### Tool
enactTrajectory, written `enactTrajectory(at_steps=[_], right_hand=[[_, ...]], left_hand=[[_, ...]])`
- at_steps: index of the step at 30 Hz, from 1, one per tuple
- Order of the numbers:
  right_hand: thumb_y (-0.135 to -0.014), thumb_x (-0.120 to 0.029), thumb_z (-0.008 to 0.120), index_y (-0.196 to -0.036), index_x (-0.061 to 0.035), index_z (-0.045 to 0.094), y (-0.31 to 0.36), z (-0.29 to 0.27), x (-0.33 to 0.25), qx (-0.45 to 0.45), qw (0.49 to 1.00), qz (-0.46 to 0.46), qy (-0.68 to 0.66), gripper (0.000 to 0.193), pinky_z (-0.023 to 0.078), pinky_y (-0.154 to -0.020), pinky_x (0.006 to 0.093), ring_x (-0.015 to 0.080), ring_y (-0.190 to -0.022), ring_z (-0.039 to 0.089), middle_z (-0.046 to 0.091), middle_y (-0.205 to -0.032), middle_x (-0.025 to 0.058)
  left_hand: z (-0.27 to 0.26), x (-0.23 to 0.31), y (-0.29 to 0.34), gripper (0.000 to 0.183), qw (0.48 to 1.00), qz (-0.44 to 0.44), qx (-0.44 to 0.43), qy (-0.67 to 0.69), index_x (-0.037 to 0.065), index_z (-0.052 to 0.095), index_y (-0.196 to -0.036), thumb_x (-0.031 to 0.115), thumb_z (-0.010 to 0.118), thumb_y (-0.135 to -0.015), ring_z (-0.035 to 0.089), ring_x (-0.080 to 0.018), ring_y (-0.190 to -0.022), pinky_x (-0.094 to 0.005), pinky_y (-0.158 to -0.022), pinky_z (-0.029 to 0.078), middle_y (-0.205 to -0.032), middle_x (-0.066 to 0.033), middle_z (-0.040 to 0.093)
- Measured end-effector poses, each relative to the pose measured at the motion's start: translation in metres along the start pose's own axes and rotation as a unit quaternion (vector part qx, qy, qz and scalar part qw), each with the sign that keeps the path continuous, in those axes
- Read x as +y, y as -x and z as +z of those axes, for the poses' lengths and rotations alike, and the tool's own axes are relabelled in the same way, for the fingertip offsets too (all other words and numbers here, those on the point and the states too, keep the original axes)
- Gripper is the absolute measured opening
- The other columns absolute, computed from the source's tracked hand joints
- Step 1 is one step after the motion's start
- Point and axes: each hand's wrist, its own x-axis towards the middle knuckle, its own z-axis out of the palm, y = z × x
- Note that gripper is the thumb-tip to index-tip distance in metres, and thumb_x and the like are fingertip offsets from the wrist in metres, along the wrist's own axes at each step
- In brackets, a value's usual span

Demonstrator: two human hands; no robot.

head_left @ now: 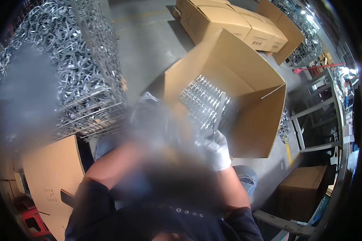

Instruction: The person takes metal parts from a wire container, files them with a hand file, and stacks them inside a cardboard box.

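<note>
My right hand [218, 152], in a white glove, is closed on the lower end of a flat grey metal strip [220, 110] that points up over the open carton [251, 116]. Inside that carton, rows of shiny metal parts [203, 100] lie side by side. My left hand [149, 120] is held in front of me, left of the carton, but a hazy smear covers it and hides its fingers. A bit of shiny metal [149, 95] shows at its top edge; whether the hand holds it I cannot tell.
At the left stands a wire cage [96, 108] heaped with bent metal parts [64, 36]. Closed cartons [229, 20] sit at the back. A brown box [303, 176] and metal frame [317, 108] are on the right. Cardboard [52, 180] and a red stool [32, 219] are lower left.
</note>
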Motion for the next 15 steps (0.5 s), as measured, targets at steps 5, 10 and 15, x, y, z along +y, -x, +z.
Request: enactTrajectory(at_steps=[5, 10, 15], right_hand=[[-0.075, -0.010, 0.058, -0.089, 0.0004, 0.053, 0.010, -0.026, 0.003, 0.024, 1.000, 0.002, -0.018, 0.018, 0.033, -0.034, 0.0210, 0.0118, -0.041, 0.048, 0.057, -0.064, 0.0096], [-0.073, -0.014, 0.060, -0.110, -0.0025, 0.044, -0.005, -0.038, -0.007, 0.032, 0.991, -0.016, -0.125, 0.042, 0.035, -0.036, 0.0238, 0.0142, -0.036, 0.042, 0.052, -0.059, 0.0088], [-0.071, -0.011, 0.060, -0.126, -0.0078, 0.033, -0.012, -0.045, -0.012, 0.077, 0.968, 0.057, -0.230, 0.061, 0.034, -0.035, 0.0234, 0.0137, -0.036, 0.040, 0.055, -0.072, 0.0104]], left_hand=[[0.003, 0.008, -0.016, 0.021, 0.982, -0.051, -0.028, -0.178, 0.005, 0.059, -0.078, 0.026, 0.059, -0.078, 0.056, -0.0227, -0.068, -0.0347, -0.064, 0.047, -0.074, -0.0091, 0.058], [0.008, 0.002, -0.044, 0.028, 0.985, -0.091, -0.057, -0.134, -0.002, 0.057, -0.094, 0.016, 0.061, -0.072, 0.056, -0.0345, -0.089, -0.0484, -0.083, 0.043, -0.094, -0.0213, 0.057], [0.044, 0.005, -0.047, 0.037, 0.956, -0.150, -0.160, -0.193, -0.004, 0.050, -0.107, 0.014, 0.058, -0.075, 0.052, -0.0357, -0.101, -0.0574, -0.088, 0.038, -0.107, -0.0211, 0.053]])
